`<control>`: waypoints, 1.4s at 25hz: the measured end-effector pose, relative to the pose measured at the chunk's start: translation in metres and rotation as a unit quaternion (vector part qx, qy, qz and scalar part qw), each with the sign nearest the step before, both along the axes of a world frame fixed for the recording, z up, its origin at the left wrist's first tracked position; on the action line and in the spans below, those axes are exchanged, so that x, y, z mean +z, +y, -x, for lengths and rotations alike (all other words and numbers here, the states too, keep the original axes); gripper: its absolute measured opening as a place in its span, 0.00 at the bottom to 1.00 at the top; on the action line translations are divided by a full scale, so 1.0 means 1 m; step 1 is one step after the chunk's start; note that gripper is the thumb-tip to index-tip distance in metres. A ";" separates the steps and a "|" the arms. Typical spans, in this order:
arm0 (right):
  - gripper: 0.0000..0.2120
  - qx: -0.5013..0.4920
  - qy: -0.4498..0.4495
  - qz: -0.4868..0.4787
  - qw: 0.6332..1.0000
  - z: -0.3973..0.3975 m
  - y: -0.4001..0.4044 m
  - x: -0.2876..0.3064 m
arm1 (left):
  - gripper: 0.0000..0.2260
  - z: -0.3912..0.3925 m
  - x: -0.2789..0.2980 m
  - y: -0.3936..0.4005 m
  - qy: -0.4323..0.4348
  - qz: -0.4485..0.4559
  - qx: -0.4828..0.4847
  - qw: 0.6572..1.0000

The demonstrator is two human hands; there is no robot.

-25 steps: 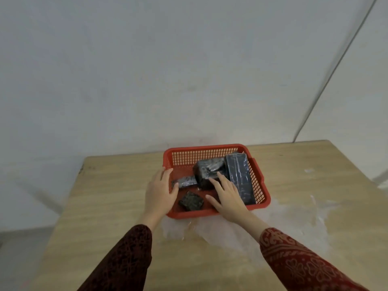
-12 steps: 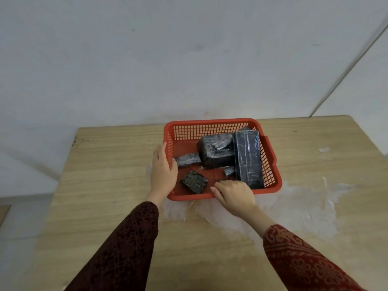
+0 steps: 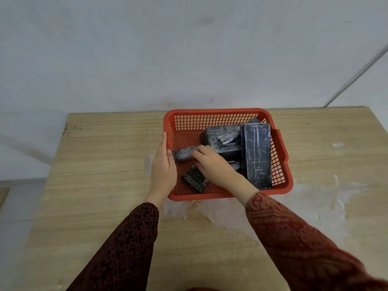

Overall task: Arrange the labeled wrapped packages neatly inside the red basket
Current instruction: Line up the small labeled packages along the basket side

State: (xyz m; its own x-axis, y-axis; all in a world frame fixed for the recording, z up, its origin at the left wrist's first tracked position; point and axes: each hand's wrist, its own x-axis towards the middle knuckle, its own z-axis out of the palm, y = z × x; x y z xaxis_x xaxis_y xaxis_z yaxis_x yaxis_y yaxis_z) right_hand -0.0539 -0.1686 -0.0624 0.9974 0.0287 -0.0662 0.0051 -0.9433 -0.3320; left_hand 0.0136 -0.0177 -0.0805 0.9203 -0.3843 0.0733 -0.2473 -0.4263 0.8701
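While my right hand reaches into the red plastic mesh basket, its fingers touch the small wrapped dark roll; grip unclear. Just left, my left hand lies flat against the basket's wall. Below: flat dark packet. Right: long black wrapped box, beside a blocky wrapped package.
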 end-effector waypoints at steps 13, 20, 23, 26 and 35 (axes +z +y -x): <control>0.19 0.031 0.256 0.100 0.961 -0.113 -0.005 0.016 | 0.23 -0.001 0.002 -0.001 0.026 0.021 0.008 0.999; 0.19 0.010 0.226 -0.021 0.974 -0.131 -0.045 0.008 | 0.22 -0.001 0.004 0.000 0.030 0.023 -0.002 0.999; 0.16 0.009 0.196 -0.005 0.981 -0.126 -0.047 0.003 | 0.22 -0.001 0.004 0.001 0.038 0.026 -0.004 0.999; 0.24 0.053 0.115 0.174 0.977 -0.113 -0.036 -0.004 | 0.23 -0.002 0.002 0.001 0.039 0.021 0.003 0.999; 0.27 -0.051 0.076 0.180 0.979 -0.111 -0.020 -0.013 | 0.22 -0.002 0.002 0.001 0.032 0.022 -0.003 0.999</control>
State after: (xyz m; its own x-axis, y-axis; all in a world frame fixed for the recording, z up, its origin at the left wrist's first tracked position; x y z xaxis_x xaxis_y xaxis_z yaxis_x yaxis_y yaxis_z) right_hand 0.0576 -0.1886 -0.0753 0.9715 -0.1235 -0.2021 -0.1192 -0.9923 0.0332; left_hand 0.0155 -0.0168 -0.0782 0.9212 -0.3880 0.0306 -0.1925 -0.3857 0.9023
